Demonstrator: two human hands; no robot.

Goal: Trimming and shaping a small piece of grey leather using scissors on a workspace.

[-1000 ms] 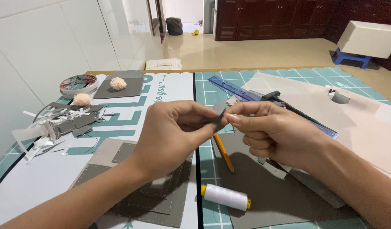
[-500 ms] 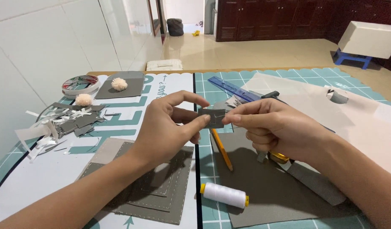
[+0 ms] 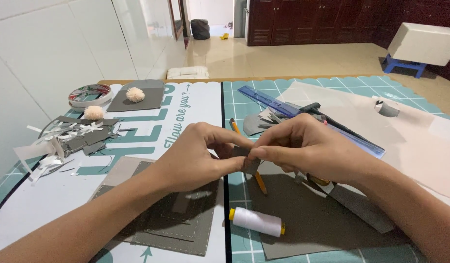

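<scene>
my left hand [image 3: 195, 158] and right hand [image 3: 303, 146] meet above the cutting mat [image 3: 361, 92], fingertips closed on a small grey felt piece [image 3: 245, 157] raised between them for close work, with a white thread spool [image 3: 256, 221] lying just below.

Left hand [image 3: 195, 156] and right hand [image 3: 308, 146] meet at centre, fingers pinched together tip to tip
</scene>
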